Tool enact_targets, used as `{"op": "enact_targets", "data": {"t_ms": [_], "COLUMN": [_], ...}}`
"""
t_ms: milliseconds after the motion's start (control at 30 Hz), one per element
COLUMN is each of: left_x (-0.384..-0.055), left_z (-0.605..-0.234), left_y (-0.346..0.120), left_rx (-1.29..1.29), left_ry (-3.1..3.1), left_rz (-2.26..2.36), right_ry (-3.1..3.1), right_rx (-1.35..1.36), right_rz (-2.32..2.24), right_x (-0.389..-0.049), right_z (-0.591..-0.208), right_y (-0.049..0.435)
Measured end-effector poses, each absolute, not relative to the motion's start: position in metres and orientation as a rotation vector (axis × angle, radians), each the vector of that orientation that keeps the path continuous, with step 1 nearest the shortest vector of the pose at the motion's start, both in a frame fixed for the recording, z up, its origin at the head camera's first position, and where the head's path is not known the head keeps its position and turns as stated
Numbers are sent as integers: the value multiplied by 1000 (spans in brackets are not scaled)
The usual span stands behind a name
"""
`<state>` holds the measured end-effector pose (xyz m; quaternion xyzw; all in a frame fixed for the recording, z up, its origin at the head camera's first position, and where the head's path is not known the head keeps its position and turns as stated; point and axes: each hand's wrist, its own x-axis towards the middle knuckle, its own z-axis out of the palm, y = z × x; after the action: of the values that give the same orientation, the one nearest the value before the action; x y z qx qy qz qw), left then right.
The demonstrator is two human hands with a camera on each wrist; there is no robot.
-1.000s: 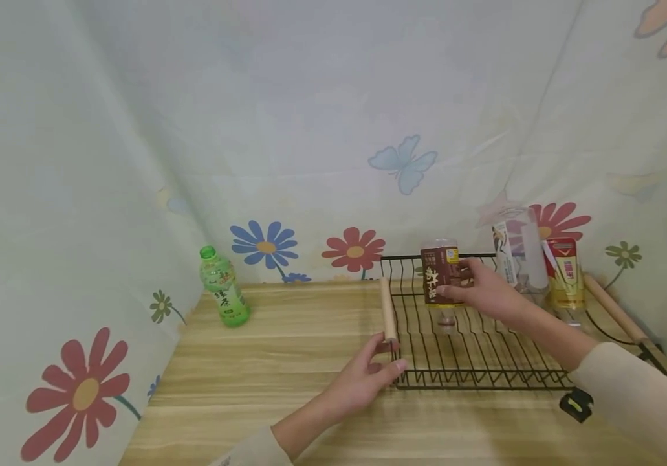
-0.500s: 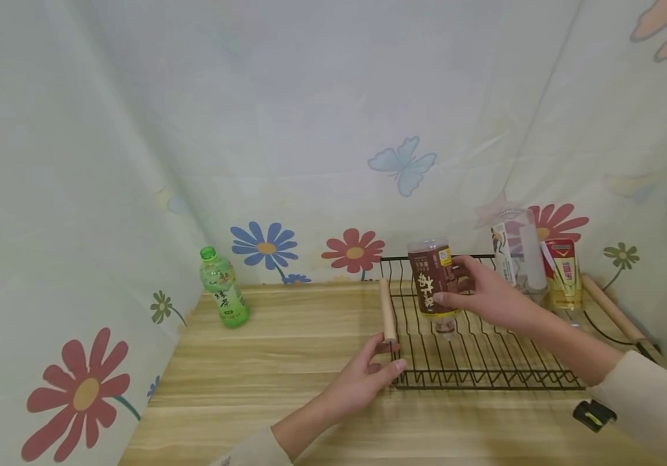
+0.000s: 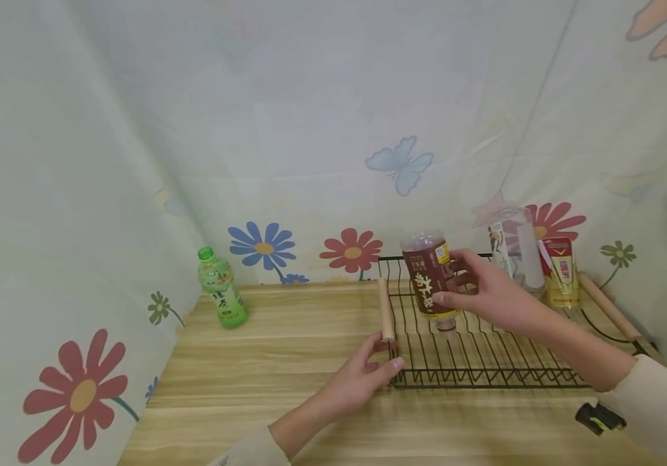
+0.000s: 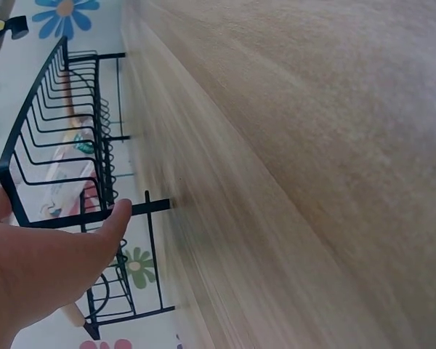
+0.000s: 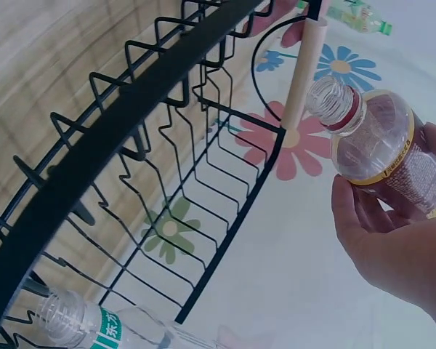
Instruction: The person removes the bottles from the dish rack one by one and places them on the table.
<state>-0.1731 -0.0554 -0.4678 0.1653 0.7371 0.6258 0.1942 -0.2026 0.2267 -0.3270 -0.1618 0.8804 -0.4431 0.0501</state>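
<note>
bottle (image 3: 424,278) neck-down in our right hand's (image 3: 493,294) pinch, rack (image 5: 105,138) below
likely light, slick, dents easily; we'd hold mid-label, gently. our left hand (image 3: 356,378), lower left of that grip, holds the rack's corner.

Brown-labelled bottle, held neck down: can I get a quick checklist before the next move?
1. Bottle secure: ok; the right grip is wrapped around the brown-labelled bottle.
2. Cap off: ok; bare threads show on the neck.
3. Rack steadied: ok; the left grip is at the near left corner of the rack.
4. Room beside: ok; a gap shows before the clear bottle.
5. Bottle vertical: not ok; it leans.
6. Neck lined up with a rack opening: cannot tell from these angles.
</note>
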Motion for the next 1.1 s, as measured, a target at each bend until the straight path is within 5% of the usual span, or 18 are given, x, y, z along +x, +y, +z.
{"op": "enact_targets", "data": {"t_ms": [567,1100], "left_x": [-170,-156], "left_z": [-453,-341], "left_y": [-77,-111], "left_rx": [409,664], "left_ry": [2206,2806], "left_rz": [1607,1310], "right_ry": [2865,2930], "right_rx": [-652,-904], "right_rz": [-1170,-1033], "right_x": [-192,-193], "right_z": [-323,-325], "right_y": [224,207]}}
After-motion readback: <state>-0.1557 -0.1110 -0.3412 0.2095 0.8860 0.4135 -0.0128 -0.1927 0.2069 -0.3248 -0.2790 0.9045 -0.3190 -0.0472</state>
